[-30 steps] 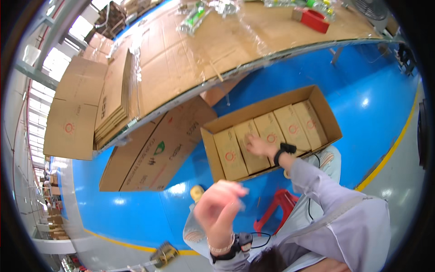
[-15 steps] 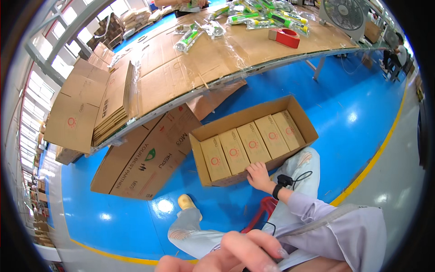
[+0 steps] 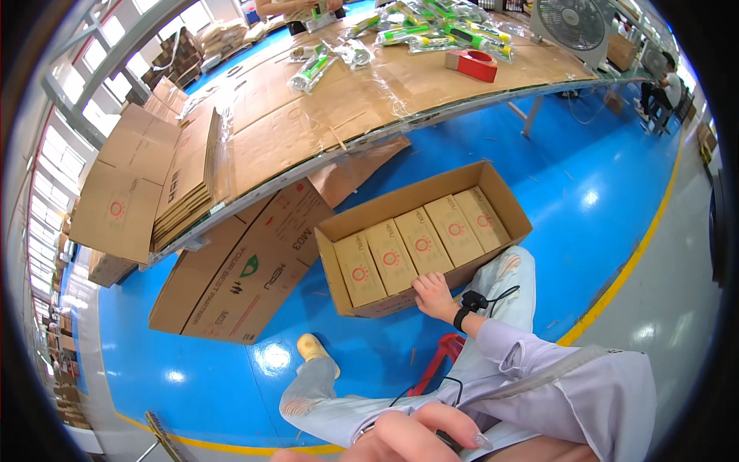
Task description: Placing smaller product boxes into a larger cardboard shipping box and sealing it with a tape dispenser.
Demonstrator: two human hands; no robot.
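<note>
An open cardboard box (image 3: pixel 416 206) stands on the floor by my knee, with a row of several smaller brown boxes (image 3: pixel 424 243) inside. Each small box carries a red round mark on top. My right hand (image 3: pixel 435 296) is closed over the near rim of the large box, fingers hooked inside, with a black strap and small device on the wrist. Close to the camera at the bottom, my left hand (image 3: pixel 419 437) has its fingers curled. Something dark shows beside those fingers, too hidden to name.
A cardboard-covered table (image 3: pixel 292 131) holds bagged green-and-yellow items (image 3: pixel 446 31), a red tape roll (image 3: pixel 473 66) and a fan (image 3: pixel 571 23). Flattened cartons (image 3: pixel 185 173) hang over its left end. A large carton (image 3: pixel 242 269) leans below. Another person's hands (image 3: pixel 296 6) are across the table.
The whole view has shifted slightly left. My left hand sits a little lower in view, and a long striped thing now shows at the lower left. My right hand stays on the box rim.
</note>
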